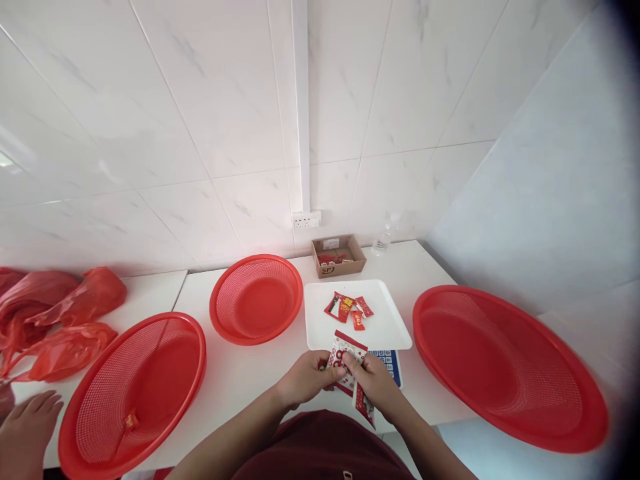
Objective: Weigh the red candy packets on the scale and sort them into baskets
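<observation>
My left hand [305,380] and my right hand [376,383] meet at the near edge of the white table, both closed on a small red and white printed bag [346,353]. A second red and white packet [363,402] hangs below my right hand. Just beyond the hands stands a white scale tray [385,327] carrying several small red sweet packets [349,308]. The scale's blue keypad [391,362] shows under the tray's near edge.
Three red mesh baskets stand on the table: one at the near left [133,393] with a small sweet [131,421] in it, one at the middle [256,298], a big one at the right [507,367]. Red plastic bags [55,320] lie far left. Another person's hand [25,427] rests bottom left. A cardboard box [338,255] and clear bottle [383,240] stand by the wall.
</observation>
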The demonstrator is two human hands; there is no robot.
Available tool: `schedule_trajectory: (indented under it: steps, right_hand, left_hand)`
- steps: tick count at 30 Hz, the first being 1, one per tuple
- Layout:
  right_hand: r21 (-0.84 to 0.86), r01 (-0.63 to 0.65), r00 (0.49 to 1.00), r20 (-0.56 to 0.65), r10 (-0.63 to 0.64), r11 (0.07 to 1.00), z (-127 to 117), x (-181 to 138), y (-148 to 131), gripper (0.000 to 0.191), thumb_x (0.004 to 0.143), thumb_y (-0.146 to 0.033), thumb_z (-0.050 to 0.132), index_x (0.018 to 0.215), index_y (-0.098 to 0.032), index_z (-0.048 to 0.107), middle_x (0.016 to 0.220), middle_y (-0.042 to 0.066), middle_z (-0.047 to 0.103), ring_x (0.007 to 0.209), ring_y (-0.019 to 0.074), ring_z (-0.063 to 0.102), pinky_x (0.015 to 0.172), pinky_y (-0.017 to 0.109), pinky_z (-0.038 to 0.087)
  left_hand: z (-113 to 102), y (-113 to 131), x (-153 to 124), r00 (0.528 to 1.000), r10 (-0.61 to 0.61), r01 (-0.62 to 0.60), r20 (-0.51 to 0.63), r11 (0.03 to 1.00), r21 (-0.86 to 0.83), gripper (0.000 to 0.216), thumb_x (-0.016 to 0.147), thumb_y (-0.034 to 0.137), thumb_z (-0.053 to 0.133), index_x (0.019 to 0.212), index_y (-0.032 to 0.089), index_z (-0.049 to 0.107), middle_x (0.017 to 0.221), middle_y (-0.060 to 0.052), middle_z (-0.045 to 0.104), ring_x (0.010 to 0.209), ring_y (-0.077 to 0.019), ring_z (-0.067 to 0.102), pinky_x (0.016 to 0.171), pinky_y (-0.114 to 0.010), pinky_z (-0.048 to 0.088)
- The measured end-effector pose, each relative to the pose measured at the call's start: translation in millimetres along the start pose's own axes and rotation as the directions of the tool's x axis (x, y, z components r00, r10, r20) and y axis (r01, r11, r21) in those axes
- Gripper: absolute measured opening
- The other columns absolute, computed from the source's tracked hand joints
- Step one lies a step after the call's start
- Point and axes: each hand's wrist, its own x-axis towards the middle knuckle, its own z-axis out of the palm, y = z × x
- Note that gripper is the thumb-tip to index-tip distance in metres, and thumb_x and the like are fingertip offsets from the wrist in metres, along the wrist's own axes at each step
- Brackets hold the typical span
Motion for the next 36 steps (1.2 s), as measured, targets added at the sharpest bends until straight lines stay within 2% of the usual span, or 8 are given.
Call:
schedule_trajectory:
  steps: [3,8,15,20,23,28,32,36]
  right_hand:
    - [0.026,-0.036,0.998,-0.046,0.038,0.999,2.8,1.4,5.1,0.051,0.077,-0.067,0.047,0.07,-0.018,0.059,0.065,0.004,0.066,0.064,0.0207,0.061,0.06,0.03,0.047]
    - [0.056,-0.052,0.998,-0.022,0.053,0.997,3.7,2.0,6.8,0.052,0.076,-0.068,0.047,0.073,-0.018,0.061,0.068,0.005,0.067,0.067,0.0219,0.063,0.062,0.031,0.048]
    - [-0.069,0.084,0.994,0.078,-0.079,0.994,0.1,-2.5,-6.1,0.05,0.079,-0.063,0.047,0.084,-0.018,0.067,0.085,0.007,0.07,0.087,0.0256,0.062,0.08,0.035,0.047]
    - [-0.123,0.094,0.995,0.044,-0.089,0.988,-0.7,-6.9,-9.8,0.05,0.079,-0.063,0.046,0.075,-0.018,0.068,0.075,0.006,0.069,0.076,0.0246,0.061,0.073,0.034,0.048]
    - [-0.143,0.099,0.995,0.004,-0.099,0.985,-0.7,-7.5,-8.3,0.049,0.076,-0.064,0.05,0.068,-0.019,0.066,0.07,0.004,0.068,0.072,0.0233,0.06,0.069,0.033,0.048]
    - [-0.018,0.044,0.998,0.034,-0.044,0.999,1.3,-6.7,-4.9,0.049,0.076,-0.065,0.05,0.071,-0.019,0.066,0.073,0.004,0.068,0.075,0.0226,0.061,0.071,0.032,0.048]
    - [0.033,0.042,0.998,0.044,-0.043,0.999,1.8,-8.0,-6.5,0.047,0.077,-0.062,0.052,0.085,-0.019,0.067,0.085,0.006,0.07,0.085,0.024,0.062,0.079,0.035,0.048]
    - [0.053,0.03,0.999,0.011,-0.03,0.998,0.0,-10.7,-9.2,0.046,0.076,-0.061,0.053,0.09,-0.019,0.066,0.086,0.006,0.07,0.085,0.0238,0.062,0.078,0.034,0.048]
  left_hand:
    - [0.1,-1.0,-0.6,1.0,-0.004,0.004,0.001,1.0,0.011,0.05,0.065,0.061,0.067,0.079,0.013,0.062,0.065,0.003,0.05,0.06,-0.0096,0.043,0.06,-0.025,0.037]
    - [-1.0,-3.3,-0.5,0.998,0.035,-0.035,-0.051,0.999,0.0,0.048,0.064,0.06,0.068,0.073,0.013,0.059,0.061,0.004,0.045,0.059,-0.0089,0.04,0.059,-0.024,0.035]
    - [-3.0,-3.8,-0.5,0.99,0.064,-0.061,-0.122,0.998,0.028,0.049,0.067,0.061,0.064,0.078,0.013,0.061,0.066,0.002,0.051,0.06,-0.0104,0.043,0.06,-0.025,0.036]
    - [-1.2,-3.1,-2.3,0.994,-0.016,0.018,-0.107,1.0,0.019,0.052,0.065,0.065,0.063,0.073,0.014,0.058,0.058,0.004,0.048,0.054,-0.0093,0.041,0.056,-0.024,0.033]
    - [0.9,-3.1,-3.0,0.995,0.044,-0.046,-0.09,0.999,-0.019,0.051,0.066,0.064,0.064,0.073,0.014,0.059,0.058,0.004,0.045,0.055,-0.0087,0.037,0.056,-0.023,0.031]
    - [1.7,-2.3,-4.1,0.987,0.141,-0.141,-0.072,0.99,-0.003,0.047,0.07,0.06,0.063,0.074,0.013,0.063,0.061,0.003,0.046,0.06,-0.0095,0.037,0.059,-0.024,0.031]
    - [1.0,-2.2,-4.4,0.988,0.141,-0.142,-0.062,0.99,-0.01,0.046,0.07,0.058,0.064,0.076,0.012,0.064,0.062,0.002,0.048,0.06,-0.0095,0.038,0.059,-0.024,0.031]
    - [2.1,-2.7,-4.8,0.989,0.116,-0.118,-0.088,0.993,-0.021,0.047,0.07,0.058,0.064,0.078,0.012,0.064,0.065,0.001,0.051,0.06,-0.0094,0.04,0.059,-0.023,0.032]
